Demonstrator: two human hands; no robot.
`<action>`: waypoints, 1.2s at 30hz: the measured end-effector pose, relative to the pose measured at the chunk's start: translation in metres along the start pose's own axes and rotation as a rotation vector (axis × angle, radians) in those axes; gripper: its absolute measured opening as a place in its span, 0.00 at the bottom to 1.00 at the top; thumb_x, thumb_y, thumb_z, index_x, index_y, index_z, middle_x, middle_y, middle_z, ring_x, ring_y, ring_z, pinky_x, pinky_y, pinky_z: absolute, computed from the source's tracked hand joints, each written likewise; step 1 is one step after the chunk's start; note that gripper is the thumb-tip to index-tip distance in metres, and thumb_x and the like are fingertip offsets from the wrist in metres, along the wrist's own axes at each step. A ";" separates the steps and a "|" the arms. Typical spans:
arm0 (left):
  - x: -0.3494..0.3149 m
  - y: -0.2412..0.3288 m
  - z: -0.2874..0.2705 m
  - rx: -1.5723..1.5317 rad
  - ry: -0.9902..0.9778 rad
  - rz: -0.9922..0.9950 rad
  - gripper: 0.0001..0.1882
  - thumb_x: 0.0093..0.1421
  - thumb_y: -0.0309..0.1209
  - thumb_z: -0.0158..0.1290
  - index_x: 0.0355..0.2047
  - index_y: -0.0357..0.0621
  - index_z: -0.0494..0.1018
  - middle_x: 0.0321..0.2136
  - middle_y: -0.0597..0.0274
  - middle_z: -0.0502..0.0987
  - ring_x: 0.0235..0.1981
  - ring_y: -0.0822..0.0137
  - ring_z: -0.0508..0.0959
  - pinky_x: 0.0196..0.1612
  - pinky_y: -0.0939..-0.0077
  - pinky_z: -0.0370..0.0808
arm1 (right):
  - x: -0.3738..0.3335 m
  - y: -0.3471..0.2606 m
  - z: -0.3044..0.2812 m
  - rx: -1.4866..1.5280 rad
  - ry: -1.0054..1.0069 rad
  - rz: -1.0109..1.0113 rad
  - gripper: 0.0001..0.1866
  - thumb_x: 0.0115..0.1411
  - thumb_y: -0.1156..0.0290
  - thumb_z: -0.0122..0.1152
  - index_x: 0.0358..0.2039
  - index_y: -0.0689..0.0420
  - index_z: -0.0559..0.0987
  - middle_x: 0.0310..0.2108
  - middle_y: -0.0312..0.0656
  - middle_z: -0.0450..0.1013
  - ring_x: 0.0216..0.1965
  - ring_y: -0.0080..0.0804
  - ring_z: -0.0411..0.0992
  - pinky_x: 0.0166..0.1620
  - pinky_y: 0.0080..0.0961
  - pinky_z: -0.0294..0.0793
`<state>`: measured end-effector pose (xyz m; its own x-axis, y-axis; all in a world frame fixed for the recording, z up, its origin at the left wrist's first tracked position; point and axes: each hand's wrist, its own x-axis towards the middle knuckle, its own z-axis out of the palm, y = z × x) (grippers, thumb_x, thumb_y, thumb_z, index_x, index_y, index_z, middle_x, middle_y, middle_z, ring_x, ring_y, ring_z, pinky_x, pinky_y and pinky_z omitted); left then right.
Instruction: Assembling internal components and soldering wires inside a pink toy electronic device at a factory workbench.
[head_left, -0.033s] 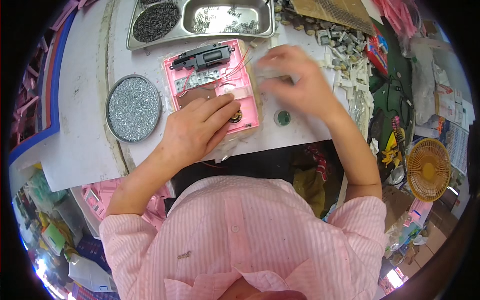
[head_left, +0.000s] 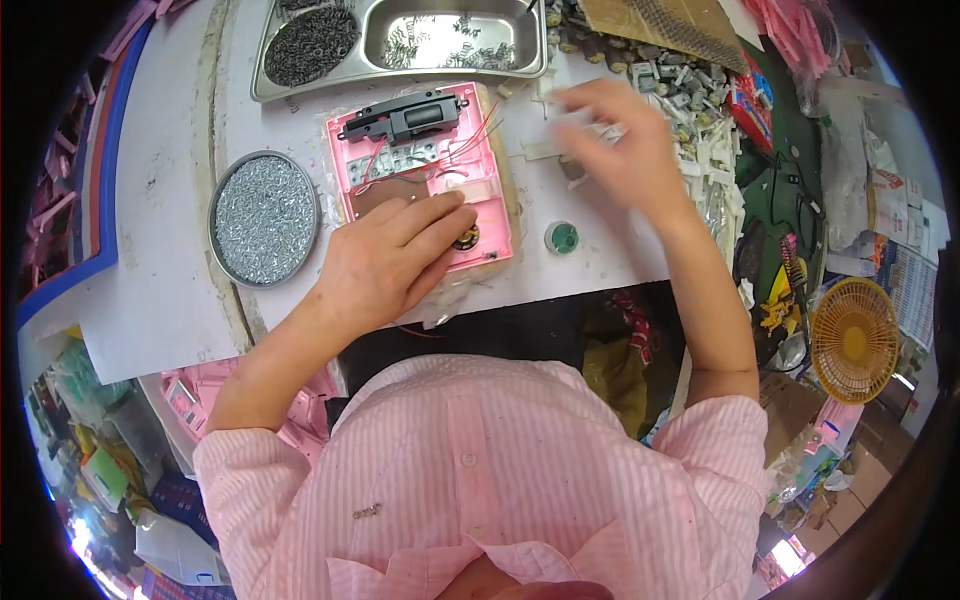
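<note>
From the head view I see my left hand [head_left: 385, 262] lying flat, fingers loosely spread, pressing down on the near half of a pink open casing [head_left: 420, 180]; it holds nothing, only rests on it. The casing sits on the white table [head_left: 160, 270], just right of a round tin of screws [head_left: 264, 217] and just near a steel two-compartment tray [head_left: 400, 40]. A black part [head_left: 410, 116] lies across the casing's far edge, with red wires [head_left: 470, 140] beside it. My right hand [head_left: 625, 150] hovers blurred to the right of the casing, near a heap of white parts [head_left: 700, 120]; I cannot tell whether it grips anything. A small green disc [head_left: 562, 237] lies near it.
</note>
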<state>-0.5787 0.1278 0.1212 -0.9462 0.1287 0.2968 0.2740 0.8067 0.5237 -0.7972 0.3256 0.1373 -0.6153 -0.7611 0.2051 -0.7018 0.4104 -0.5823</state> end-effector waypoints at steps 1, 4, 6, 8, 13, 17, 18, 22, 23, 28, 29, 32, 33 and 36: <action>0.000 -0.001 -0.003 -0.010 -0.027 0.034 0.24 0.52 0.26 0.63 0.52 0.46 0.76 0.50 0.60 0.79 0.42 0.57 0.81 0.41 0.66 0.80 | 0.006 0.022 -0.008 0.029 0.082 0.201 0.16 0.55 0.60 0.71 0.42 0.53 0.86 0.36 0.42 0.80 0.36 0.44 0.76 0.42 0.38 0.77; -0.002 -0.003 -0.004 0.027 -0.024 0.056 0.23 0.55 0.30 0.61 0.53 0.50 0.75 0.50 0.65 0.78 0.40 0.62 0.80 0.39 0.69 0.80 | 0.039 0.055 -0.006 -0.488 0.072 0.214 0.21 0.59 0.49 0.65 0.41 0.55 0.86 0.29 0.47 0.81 0.30 0.47 0.79 0.36 0.43 0.78; -0.002 -0.003 -0.003 0.002 -0.014 0.050 0.24 0.53 0.27 0.62 0.52 0.48 0.76 0.50 0.61 0.79 0.41 0.59 0.81 0.39 0.67 0.80 | 0.053 0.065 0.007 -0.635 0.069 0.253 0.24 0.58 0.46 0.63 0.38 0.55 0.86 0.29 0.49 0.81 0.31 0.48 0.80 0.37 0.43 0.78; 0.001 -0.002 -0.004 -0.044 0.002 0.046 0.24 0.52 0.26 0.62 0.52 0.46 0.77 0.49 0.58 0.79 0.41 0.57 0.81 0.40 0.67 0.80 | 0.052 0.072 0.011 -0.675 0.094 0.259 0.22 0.58 0.48 0.64 0.37 0.57 0.85 0.28 0.50 0.81 0.30 0.48 0.80 0.36 0.42 0.77; 0.013 0.001 -0.018 -0.348 0.055 -0.255 0.18 0.57 0.26 0.61 0.49 0.41 0.77 0.42 0.57 0.79 0.34 0.66 0.78 0.36 0.76 0.77 | 0.015 0.019 -0.013 -0.084 -0.018 0.224 0.13 0.56 0.64 0.68 0.38 0.58 0.81 0.22 0.42 0.79 0.22 0.29 0.77 0.30 0.27 0.74; 0.057 0.009 -0.021 -0.667 0.224 -0.416 0.15 0.60 0.25 0.61 0.47 0.37 0.76 0.37 0.62 0.80 0.32 0.76 0.78 0.34 0.79 0.74 | -0.016 -0.038 -0.016 0.252 -0.083 0.118 0.12 0.55 0.70 0.69 0.38 0.59 0.79 0.20 0.37 0.78 0.20 0.22 0.74 0.27 0.21 0.72; 0.068 0.010 -0.024 -0.665 0.109 -0.388 0.14 0.60 0.25 0.60 0.46 0.37 0.76 0.35 0.62 0.80 0.31 0.75 0.78 0.34 0.79 0.74 | -0.020 -0.045 -0.019 0.278 -0.096 0.079 0.12 0.55 0.72 0.69 0.38 0.59 0.79 0.20 0.37 0.78 0.20 0.19 0.73 0.27 0.18 0.71; 0.082 0.018 -0.026 -0.569 -0.052 -0.238 0.10 0.61 0.26 0.60 0.42 0.37 0.76 0.30 0.61 0.81 0.29 0.72 0.81 0.32 0.78 0.75 | -0.035 -0.049 -0.025 0.574 -0.208 0.206 0.12 0.59 0.75 0.66 0.43 0.61 0.76 0.23 0.39 0.80 0.22 0.21 0.76 0.28 0.20 0.74; 0.081 0.024 -0.024 -0.528 -0.019 -0.191 0.09 0.61 0.26 0.60 0.41 0.37 0.76 0.29 0.61 0.81 0.29 0.71 0.81 0.32 0.77 0.75 | -0.038 -0.047 -0.025 0.769 -0.225 0.298 0.13 0.59 0.76 0.64 0.45 0.61 0.75 0.24 0.41 0.80 0.23 0.22 0.77 0.29 0.20 0.75; 0.093 0.029 -0.009 -0.144 0.133 0.163 0.10 0.56 0.24 0.61 0.38 0.42 0.76 0.23 0.59 0.76 0.25 0.59 0.79 0.28 0.67 0.74 | -0.054 -0.030 -0.019 1.316 -0.229 0.522 0.15 0.62 0.81 0.58 0.49 0.64 0.71 0.28 0.49 0.81 0.26 0.30 0.80 0.33 0.23 0.80; 0.097 0.032 -0.011 -0.155 0.110 0.141 0.10 0.56 0.24 0.61 0.38 0.43 0.76 0.23 0.60 0.75 0.25 0.60 0.78 0.28 0.67 0.74 | -0.056 -0.029 -0.020 1.340 -0.206 0.525 0.15 0.61 0.81 0.59 0.49 0.64 0.71 0.28 0.49 0.81 0.26 0.29 0.80 0.33 0.23 0.80; 0.112 0.043 -0.017 -0.195 0.048 0.108 0.09 0.56 0.25 0.61 0.38 0.42 0.76 0.23 0.61 0.74 0.24 0.61 0.77 0.27 0.69 0.74 | -0.062 -0.019 -0.035 1.156 -0.202 0.487 0.13 0.61 0.81 0.58 0.47 0.63 0.71 0.31 0.48 0.81 0.30 0.29 0.81 0.36 0.23 0.80; 0.117 0.042 -0.014 -0.209 0.038 0.121 0.08 0.57 0.25 0.61 0.37 0.42 0.77 0.22 0.61 0.74 0.23 0.62 0.77 0.27 0.71 0.74 | -0.063 -0.017 -0.037 1.091 -0.187 0.424 0.13 0.61 0.81 0.59 0.47 0.63 0.71 0.32 0.48 0.81 0.32 0.28 0.81 0.37 0.22 0.80; 0.129 0.041 -0.007 -0.363 -0.036 0.025 0.06 0.59 0.26 0.60 0.36 0.40 0.77 0.22 0.62 0.76 0.23 0.69 0.77 0.28 0.76 0.73 | -0.066 -0.010 -0.041 1.016 -0.087 0.296 0.14 0.61 0.81 0.60 0.47 0.62 0.70 0.36 0.46 0.80 0.36 0.28 0.81 0.40 0.22 0.79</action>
<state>-0.6883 0.1736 0.1865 -0.9421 0.1710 0.2884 0.3343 0.5464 0.7679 -0.7643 0.3921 0.1615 -0.6568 -0.7491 -0.0862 0.1257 0.0040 -0.9921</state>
